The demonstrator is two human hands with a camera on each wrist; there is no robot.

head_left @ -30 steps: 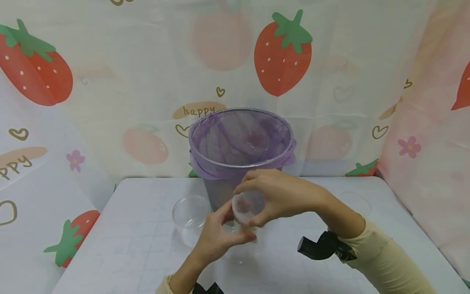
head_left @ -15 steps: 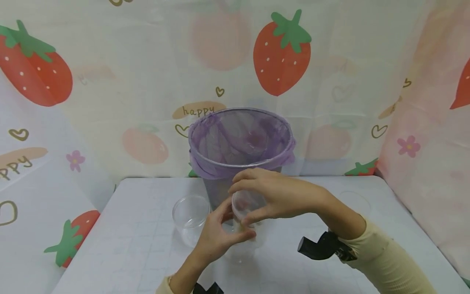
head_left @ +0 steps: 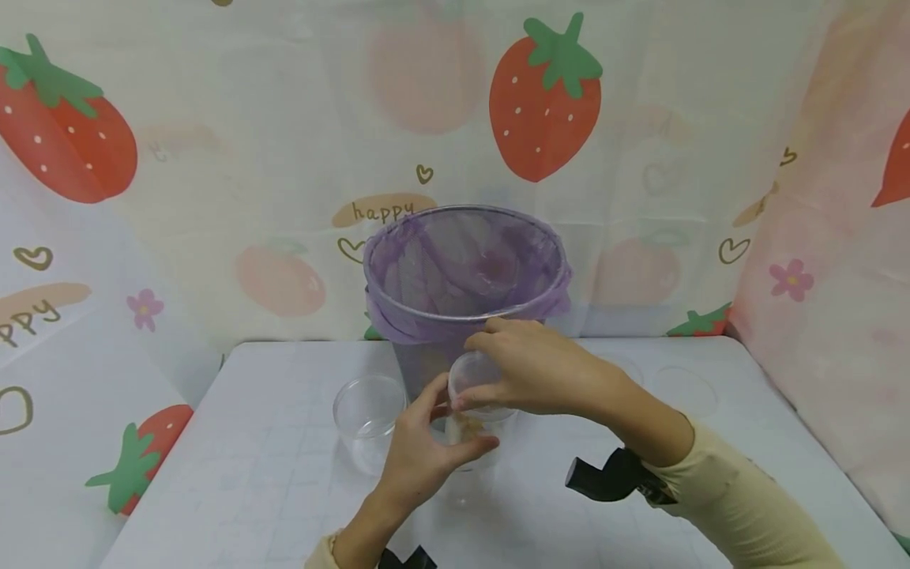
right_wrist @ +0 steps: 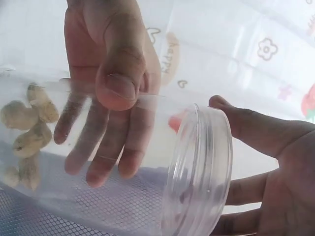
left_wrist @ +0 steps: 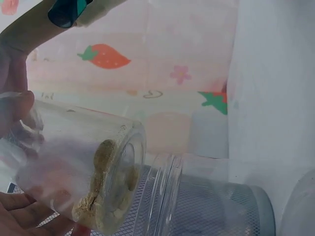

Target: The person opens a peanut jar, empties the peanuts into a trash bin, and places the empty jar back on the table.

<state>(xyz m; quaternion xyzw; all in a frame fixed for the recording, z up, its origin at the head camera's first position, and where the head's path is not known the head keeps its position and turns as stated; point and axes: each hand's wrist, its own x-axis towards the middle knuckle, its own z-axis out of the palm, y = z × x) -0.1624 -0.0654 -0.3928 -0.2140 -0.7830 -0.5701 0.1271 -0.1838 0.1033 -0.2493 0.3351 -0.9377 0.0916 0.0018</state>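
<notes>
A clear plastic jar (left_wrist: 83, 123) with several peanuts (right_wrist: 32, 140) at its bottom is held above the table, in front of a mesh bin. My left hand (head_left: 426, 454) grips the jar's body between thumb and fingers. My right hand (head_left: 536, 367) holds the clear lid (right_wrist: 202, 162) by its rim, with the thumb on the near side and fingers on the far side. The lid sits on the jar's mouth; whether it is tight I cannot tell. In the right wrist view the left hand's fingers show through the jar wall.
Behind the hands stands the mesh bin (head_left: 426, 367), lined with a purple bag (head_left: 398, 320). A second clear jar (head_left: 370, 431), without a lid, is on the white table (head_left: 284, 474) left of the bin. Faint clear discs, perhaps lids (head_left: 686, 391), lie at the back right.
My right hand has turned at the lid, its thumb shifting left across the near rim. The jar has risen slightly, and the peanuts now show below the lid. My left hand keeps its grip.
</notes>
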